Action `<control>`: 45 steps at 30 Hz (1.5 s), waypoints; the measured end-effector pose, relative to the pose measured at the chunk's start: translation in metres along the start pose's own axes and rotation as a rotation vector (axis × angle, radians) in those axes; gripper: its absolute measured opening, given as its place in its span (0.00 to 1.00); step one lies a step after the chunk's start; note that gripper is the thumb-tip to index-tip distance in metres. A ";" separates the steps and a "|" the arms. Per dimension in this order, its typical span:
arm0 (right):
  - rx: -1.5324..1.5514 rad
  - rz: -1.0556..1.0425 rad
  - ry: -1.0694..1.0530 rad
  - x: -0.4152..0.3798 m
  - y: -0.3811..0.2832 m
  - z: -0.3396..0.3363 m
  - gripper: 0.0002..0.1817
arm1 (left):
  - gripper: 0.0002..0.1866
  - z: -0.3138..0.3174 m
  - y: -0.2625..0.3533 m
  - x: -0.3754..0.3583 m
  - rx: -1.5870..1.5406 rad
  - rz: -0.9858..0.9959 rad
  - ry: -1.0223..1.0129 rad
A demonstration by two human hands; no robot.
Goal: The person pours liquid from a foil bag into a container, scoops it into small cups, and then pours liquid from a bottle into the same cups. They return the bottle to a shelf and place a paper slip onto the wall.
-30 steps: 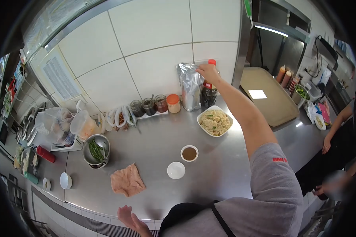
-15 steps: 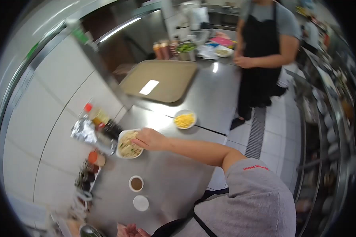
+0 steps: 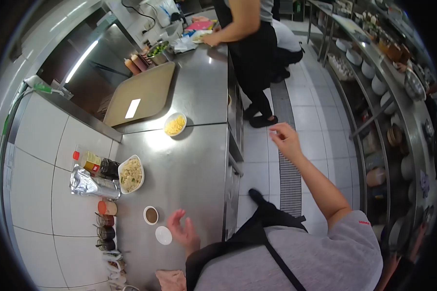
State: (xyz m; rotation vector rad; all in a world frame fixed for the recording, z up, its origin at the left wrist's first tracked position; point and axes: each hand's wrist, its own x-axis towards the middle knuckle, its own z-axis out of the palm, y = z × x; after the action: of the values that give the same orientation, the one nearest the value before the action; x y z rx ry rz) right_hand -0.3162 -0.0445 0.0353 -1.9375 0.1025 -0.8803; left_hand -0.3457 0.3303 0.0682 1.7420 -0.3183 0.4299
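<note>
My left hand (image 3: 184, 232) hovers at the counter's near side, fingers curved and apart, holding nothing. Beside it on the steel lies a small white round lid (image 3: 163, 235). Just past that lid stands a small white cup of brown sauce (image 3: 151, 215). Off to the right, over the floor, I hold up my right hand (image 3: 287, 141), loosely curled with a gap between thumb and fingers and nothing visible in it. A white dish of pale mixed food with green bits (image 3: 131, 174) is near the wall. Farther back sits a white bowl of yellow shreds (image 3: 175, 124).
A brown tray (image 3: 148, 92) leans across the back counter. Bottles, a foil pouch (image 3: 85, 183) and spice jars (image 3: 106, 233) line the wall. A folded pinkish cloth (image 3: 171, 280) lies near me. A co-worker in a black apron (image 3: 252, 53) stands ahead; shelving (image 3: 359, 126) runs along the right.
My right hand has left the dish of pale food and swung right, over the floor. My left hand has risen beside the lid. The view has turned right; the co-worker now reaches over the back counter.
</note>
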 end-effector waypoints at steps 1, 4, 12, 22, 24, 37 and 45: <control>0.013 0.093 0.049 -0.009 0.009 -0.012 0.07 | 0.21 0.009 -0.001 0.001 0.014 -0.006 -0.019; 0.044 0.247 0.133 -0.021 0.027 -0.027 0.07 | 0.21 0.037 -0.007 0.007 0.006 0.033 -0.162; 0.143 0.514 0.013 -0.007 0.169 0.024 0.09 | 0.16 0.104 -0.014 0.050 0.228 0.033 -0.255; 0.036 1.100 -0.275 0.016 0.313 0.166 0.24 | 0.12 0.243 -0.060 0.059 0.267 -0.205 -0.567; 0.016 1.089 -0.376 0.016 0.333 0.189 0.26 | 0.15 0.282 -0.088 0.052 0.249 -0.336 -0.720; 0.534 1.048 -0.606 0.055 0.419 0.210 0.12 | 0.45 0.376 -0.308 0.015 0.037 -0.870 -0.469; 0.542 1.064 -0.931 0.108 0.445 0.170 0.22 | 0.48 0.442 -0.390 0.010 -0.059 -0.560 0.200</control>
State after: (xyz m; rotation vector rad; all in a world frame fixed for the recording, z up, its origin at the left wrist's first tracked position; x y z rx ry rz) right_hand -0.0059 -0.1978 -0.3090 -1.2975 0.2661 0.6504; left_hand -0.1165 -0.0194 -0.3472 1.6296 0.2959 0.1786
